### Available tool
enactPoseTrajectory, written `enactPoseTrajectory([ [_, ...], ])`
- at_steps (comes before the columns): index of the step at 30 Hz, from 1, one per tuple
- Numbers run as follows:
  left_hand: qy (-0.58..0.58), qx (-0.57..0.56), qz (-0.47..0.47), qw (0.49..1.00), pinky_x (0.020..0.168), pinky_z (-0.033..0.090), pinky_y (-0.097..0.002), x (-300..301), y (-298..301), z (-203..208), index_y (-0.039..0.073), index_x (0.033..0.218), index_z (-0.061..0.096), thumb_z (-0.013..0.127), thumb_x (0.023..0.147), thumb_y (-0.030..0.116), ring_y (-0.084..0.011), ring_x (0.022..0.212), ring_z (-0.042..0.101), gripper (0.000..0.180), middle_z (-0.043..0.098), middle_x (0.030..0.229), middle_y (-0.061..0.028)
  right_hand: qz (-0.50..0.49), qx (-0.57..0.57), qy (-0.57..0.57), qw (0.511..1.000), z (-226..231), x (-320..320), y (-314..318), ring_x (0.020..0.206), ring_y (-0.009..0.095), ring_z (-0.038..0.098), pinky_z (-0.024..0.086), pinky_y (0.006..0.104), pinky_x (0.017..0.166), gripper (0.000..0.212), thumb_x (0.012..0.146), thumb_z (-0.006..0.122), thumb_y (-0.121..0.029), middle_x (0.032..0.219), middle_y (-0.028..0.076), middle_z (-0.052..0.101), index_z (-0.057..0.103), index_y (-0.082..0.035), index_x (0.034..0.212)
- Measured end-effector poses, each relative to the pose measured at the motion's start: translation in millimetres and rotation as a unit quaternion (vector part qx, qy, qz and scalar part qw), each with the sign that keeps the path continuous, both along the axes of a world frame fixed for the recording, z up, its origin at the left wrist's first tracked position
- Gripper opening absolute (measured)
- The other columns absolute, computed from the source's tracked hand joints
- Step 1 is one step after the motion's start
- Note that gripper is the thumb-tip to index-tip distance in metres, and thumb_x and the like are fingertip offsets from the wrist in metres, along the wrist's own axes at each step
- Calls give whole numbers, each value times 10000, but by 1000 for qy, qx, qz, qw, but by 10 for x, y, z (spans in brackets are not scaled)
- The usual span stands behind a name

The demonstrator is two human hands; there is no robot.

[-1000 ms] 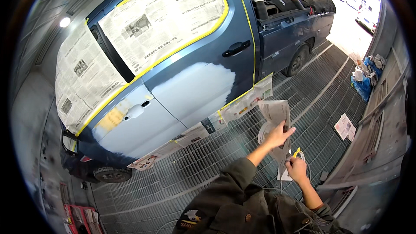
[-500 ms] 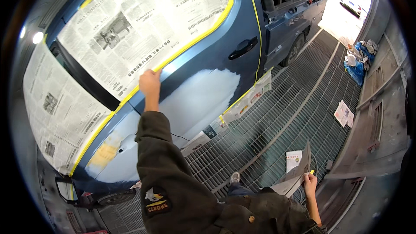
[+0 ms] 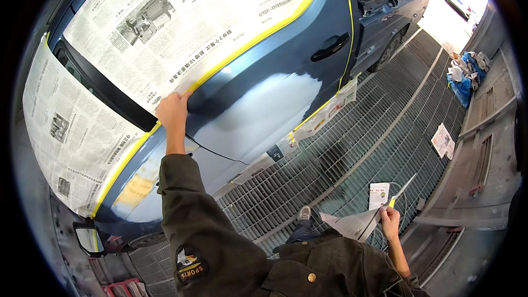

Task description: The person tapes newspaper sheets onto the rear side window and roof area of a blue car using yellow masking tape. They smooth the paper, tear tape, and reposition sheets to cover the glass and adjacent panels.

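Note:
My left hand (image 3: 173,111) rests with curled fingers at the lower edge of the window newspaper (image 3: 214,27), touching the yellow masking tape (image 3: 247,52). That paper covers the side window of a blue vehicle door (image 3: 275,55). Whether the fingers pinch anything is hidden by the hand itself. Below it, a pale primer patch (image 3: 258,110) spreads over the door. Low on the right, my right hand (image 3: 390,223) is closed on the edge of a loose newspaper sheet (image 3: 355,224), which has a strip of yellow tape (image 3: 392,202) along its side.
Newspaper masks the windscreen (image 3: 71,132) as well. A side mirror (image 3: 88,239) sticks out at the lower left. Slatted metal grating (image 3: 341,148) forms the floor. Along the right wall lie a blue bag of crumpled paper (image 3: 462,80) and a paper sheet (image 3: 443,142).
My left hand has slid along the tape toward the front window corner. In my right hand the loose sheet has turned, so more of its face shows. My view has shifted slightly.

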State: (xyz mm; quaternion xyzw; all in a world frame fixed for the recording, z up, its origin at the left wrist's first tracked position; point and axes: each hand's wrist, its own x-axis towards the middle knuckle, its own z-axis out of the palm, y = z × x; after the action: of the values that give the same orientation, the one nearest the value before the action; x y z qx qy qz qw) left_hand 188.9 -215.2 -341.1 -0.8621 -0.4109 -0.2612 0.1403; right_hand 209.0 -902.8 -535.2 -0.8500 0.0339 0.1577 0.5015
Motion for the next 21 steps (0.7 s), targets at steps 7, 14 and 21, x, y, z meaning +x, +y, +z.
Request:
enactPoseTrajectory([
  [7, 4, -31, 70, 997, 582, 501, -416, -467, 61, 92, 82, 717, 725, 717, 731, 612, -333, 676, 665, 530, 673, 676, -135, 12, 16, 5, 1000, -121, -22, -56, 493, 72, 462, 364, 266, 462, 324, 912, 600, -151, 536, 1, 503, 553, 17, 640],
  [14, -20, -14, 164, 986, 624, 505, -459, -1076, 136, -1, 83, 743, 721, 706, 776, 558, -381, 724, 660, 476, 678, 712, -147, -5, 136, 33, 990, -83, -37, -173, 503, 50, 429, 324, 234, 460, 319, 945, 629, -184, 587, -38, 510, 578, -34, 668],
  [21, -123, -359, -210, 901, 551, 438, -321, -371, -1671, -822, 45, 699, 635, 734, 838, 206, -152, 555, 567, 235, 615, 603, -62, -62, 127, 75, 987, 78, 94, -340, 539, 41, 445, 328, 227, 478, 244, 866, 741, -253, 613, -48, 537, 714, -27, 779],
])
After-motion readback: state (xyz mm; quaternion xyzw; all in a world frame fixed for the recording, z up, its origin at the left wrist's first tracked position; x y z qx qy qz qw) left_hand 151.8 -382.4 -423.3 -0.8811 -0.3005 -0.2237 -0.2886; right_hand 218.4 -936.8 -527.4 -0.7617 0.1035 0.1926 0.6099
